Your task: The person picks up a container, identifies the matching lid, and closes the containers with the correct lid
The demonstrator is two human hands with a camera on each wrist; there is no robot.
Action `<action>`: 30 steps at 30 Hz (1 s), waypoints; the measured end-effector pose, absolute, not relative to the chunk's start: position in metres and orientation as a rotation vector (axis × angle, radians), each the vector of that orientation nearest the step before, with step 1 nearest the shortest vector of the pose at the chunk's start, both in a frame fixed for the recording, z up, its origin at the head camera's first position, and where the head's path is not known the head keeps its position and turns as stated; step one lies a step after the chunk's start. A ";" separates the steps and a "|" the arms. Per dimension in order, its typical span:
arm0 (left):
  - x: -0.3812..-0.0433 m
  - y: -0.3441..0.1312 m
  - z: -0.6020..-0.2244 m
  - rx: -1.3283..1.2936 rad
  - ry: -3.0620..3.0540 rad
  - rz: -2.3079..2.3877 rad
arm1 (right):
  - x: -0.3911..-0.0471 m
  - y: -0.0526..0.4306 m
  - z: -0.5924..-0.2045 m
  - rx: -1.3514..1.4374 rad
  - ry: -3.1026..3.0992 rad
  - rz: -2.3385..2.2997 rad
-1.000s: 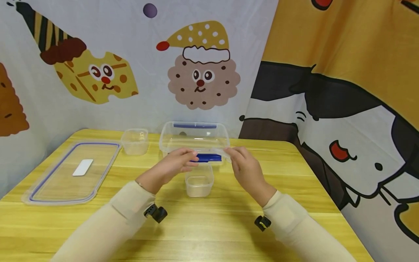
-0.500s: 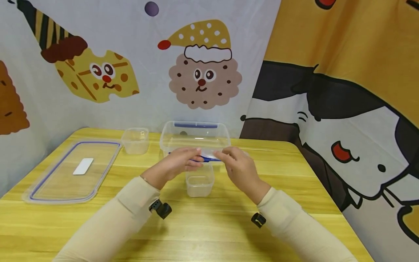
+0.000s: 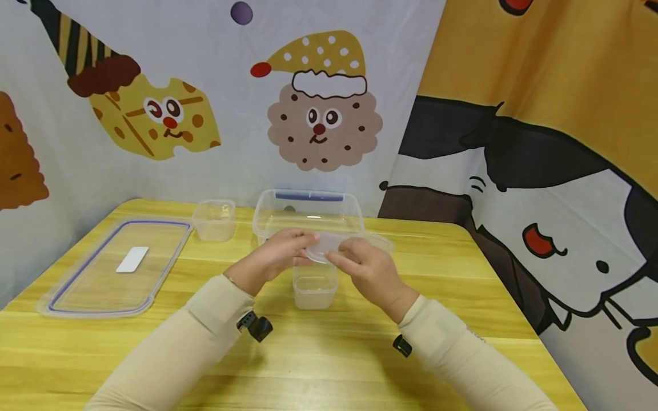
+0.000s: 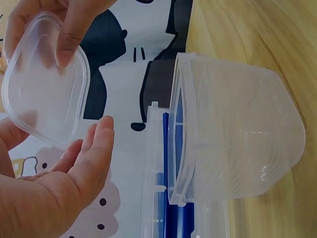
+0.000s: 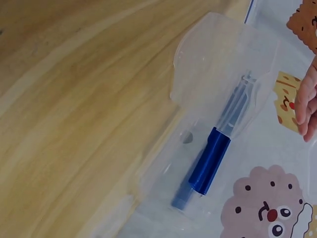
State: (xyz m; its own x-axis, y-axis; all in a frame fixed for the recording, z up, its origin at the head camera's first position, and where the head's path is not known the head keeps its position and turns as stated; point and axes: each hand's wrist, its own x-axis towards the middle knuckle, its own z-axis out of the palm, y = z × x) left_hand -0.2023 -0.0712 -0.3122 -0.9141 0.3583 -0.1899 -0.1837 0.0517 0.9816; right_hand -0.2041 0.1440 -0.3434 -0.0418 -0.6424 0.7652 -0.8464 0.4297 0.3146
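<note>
My right hand [image 3: 371, 274] pinches a small clear plastic lid [image 3: 325, 245], its thumb on one face and fingers behind. The lid is tilted up in the left wrist view. My left hand [image 4: 54, 193] has its fingers extended beside the lid's edge, with the thumb partly behind the lid. Below both hands, a small clear food container [image 3: 315, 291] stands uncovered on the table. Behind it is a large clear storage box [image 3: 308, 214] with blue latches, its front partly hidden by my hands and the lid.
On the table's left lies a large clear lid [image 3: 97, 285] with a blue seal and a white label [image 3: 132, 260]. A second small container [image 3: 214, 221] stands at the back left. Another clear flat piece [image 3: 381, 242] shows behind my right hand. A patterned cloth [image 3: 236, 114] hangs behind.
My right hand has brought the small lid leftward to my left hand and turned its face toward me. The left hand has shifted slightly right. The containers have stayed put.
</note>
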 end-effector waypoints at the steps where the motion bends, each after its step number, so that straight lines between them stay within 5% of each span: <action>1: -0.202 -0.071 -0.312 0.171 1.957 1.919 | -0.204 0.144 -0.344 1.289 -1.760 0.281; 30: -0.194 -0.069 -0.314 0.149 1.924 2.065 | -0.202 0.138 -0.358 1.199 -1.834 0.363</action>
State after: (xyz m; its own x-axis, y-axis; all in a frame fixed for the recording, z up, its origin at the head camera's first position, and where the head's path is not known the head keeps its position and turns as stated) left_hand -0.1936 -0.0693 -0.3140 -0.9453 0.2967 -0.1357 -0.1562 -0.0464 0.9866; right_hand -0.2025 0.1376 -0.3576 -0.1379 -0.5852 0.7991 -0.8457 0.4895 0.2126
